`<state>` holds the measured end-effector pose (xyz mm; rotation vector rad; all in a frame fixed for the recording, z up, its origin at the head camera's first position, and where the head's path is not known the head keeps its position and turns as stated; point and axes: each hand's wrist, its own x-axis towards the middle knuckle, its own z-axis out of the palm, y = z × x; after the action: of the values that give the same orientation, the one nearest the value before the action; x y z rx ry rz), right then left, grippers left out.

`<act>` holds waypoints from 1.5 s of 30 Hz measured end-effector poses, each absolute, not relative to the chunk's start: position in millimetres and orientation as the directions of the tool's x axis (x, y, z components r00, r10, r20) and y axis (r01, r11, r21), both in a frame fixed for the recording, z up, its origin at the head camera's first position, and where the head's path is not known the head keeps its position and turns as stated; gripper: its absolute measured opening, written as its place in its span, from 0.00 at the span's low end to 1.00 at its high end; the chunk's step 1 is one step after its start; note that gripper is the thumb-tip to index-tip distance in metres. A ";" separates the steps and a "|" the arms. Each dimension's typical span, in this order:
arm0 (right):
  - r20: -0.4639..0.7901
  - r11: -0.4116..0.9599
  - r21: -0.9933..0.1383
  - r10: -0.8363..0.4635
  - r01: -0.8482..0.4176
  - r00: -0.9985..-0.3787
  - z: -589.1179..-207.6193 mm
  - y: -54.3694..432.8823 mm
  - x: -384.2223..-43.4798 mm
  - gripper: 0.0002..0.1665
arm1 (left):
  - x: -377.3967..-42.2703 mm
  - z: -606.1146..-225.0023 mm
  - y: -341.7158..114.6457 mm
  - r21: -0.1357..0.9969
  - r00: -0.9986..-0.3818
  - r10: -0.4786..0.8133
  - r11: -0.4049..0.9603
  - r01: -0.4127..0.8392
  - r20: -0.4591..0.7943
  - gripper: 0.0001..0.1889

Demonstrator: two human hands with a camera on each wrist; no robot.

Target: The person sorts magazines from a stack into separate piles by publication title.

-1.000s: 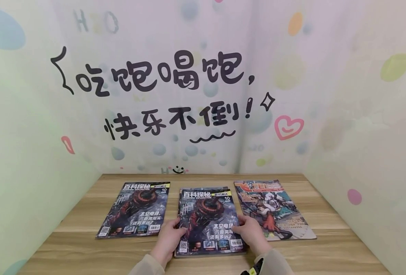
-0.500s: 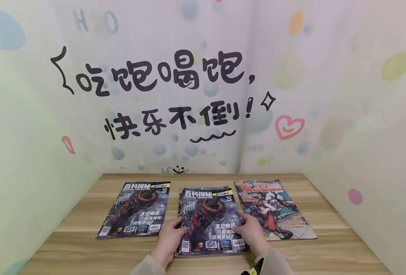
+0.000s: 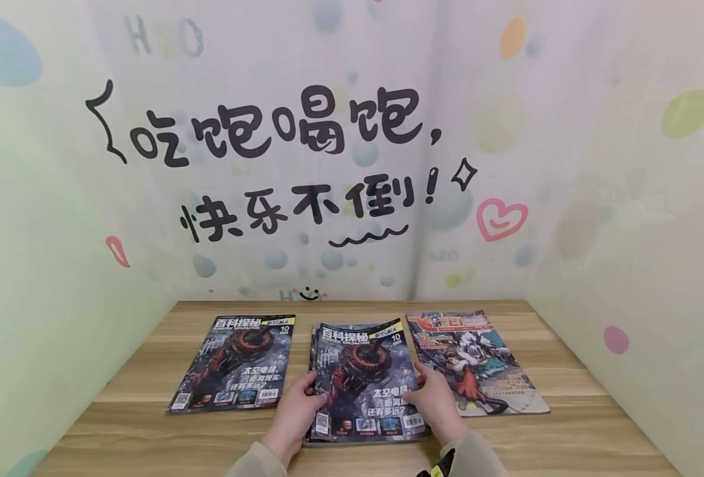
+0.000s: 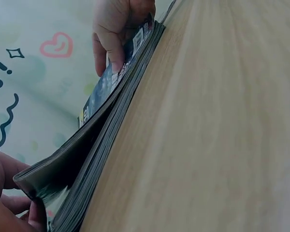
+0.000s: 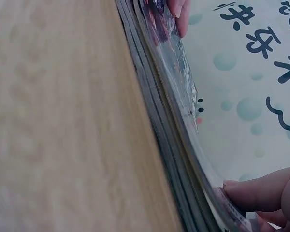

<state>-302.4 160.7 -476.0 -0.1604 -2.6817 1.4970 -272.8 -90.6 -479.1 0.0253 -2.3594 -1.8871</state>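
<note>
A dark-covered science magazine (image 3: 363,377) lies on top of a stack in the middle of the table, a little askew to those below. My left hand (image 3: 295,411) pinches its left edge; the left wrist view shows thumb and fingers of that hand (image 4: 5,191) around the raised edge, with a gap over the lower magazines (image 4: 94,174). On the opposite side, my right hand (image 3: 438,404) grips the right edge, its thumb on the cover. From the right wrist, the stack's page edges (image 5: 159,116) appear beside that hand (image 5: 270,198).
Another magazine with the same cover (image 3: 235,364) lies to the left. A colourful comic-style magazine (image 3: 477,364) lies to the right, close to my right hand. The wooden table (image 3: 149,437) is bounded by printed curtain-like walls (image 3: 626,199) at the back and sides.
The top magazine has shifted slightly to the right and its far edge has risen, with the cover now a little bowed. Both hands keep their hold at nearly the same spots.
</note>
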 end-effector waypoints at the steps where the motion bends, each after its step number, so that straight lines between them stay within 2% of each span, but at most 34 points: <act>1: 0.013 0.524 -0.850 0.126 0.055 -0.992 -475.5 160.2 -302.4 0.43 | -273.0 -479.6 -90.6 0.975 -0.994 -0.077 0.213 0.062 0.080 0.31; 4: 0.011 0.510 -0.858 0.132 0.058 -0.991 -475.5 159.5 -302.5 0.42 | -272.9 -480.1 -90.7 0.982 -0.996 -0.044 0.175 0.066 0.074 0.31; 11: -0.057 0.345 -0.934 0.112 0.093 -0.992 -478.8 160.9 -301.4 0.36 | -273.5 -480.4 -92.4 0.993 -0.999 -0.014 0.109 0.037 0.039 0.32; 22: -0.074 0.308 -0.947 0.055 0.088 -0.996 -478.2 169.6 -301.4 0.31 | -276.1 -482.2 -95.8 0.995 -1.000 -0.017 0.102 -0.020 -0.018 0.32; 30: -0.127 0.233 -0.965 -0.009 0.121 -0.992 -476.5 173.7 -300.5 0.33 | -276.0 -483.5 -96.9 0.995 -1.000 0.000 0.099 -0.022 -0.022 0.33; 45: -0.137 0.167 -0.978 -0.048 0.128 -0.989 -477.5 173.4 -300.8 0.38 | -275.2 -481.7 -97.7 0.995 -0.999 0.039 0.104 -0.004 -0.008 0.36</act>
<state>-300.8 173.4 -477.5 -0.0865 -2.4996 2.1183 -275.2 -97.7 -481.7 -0.0366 -2.3578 -2.1239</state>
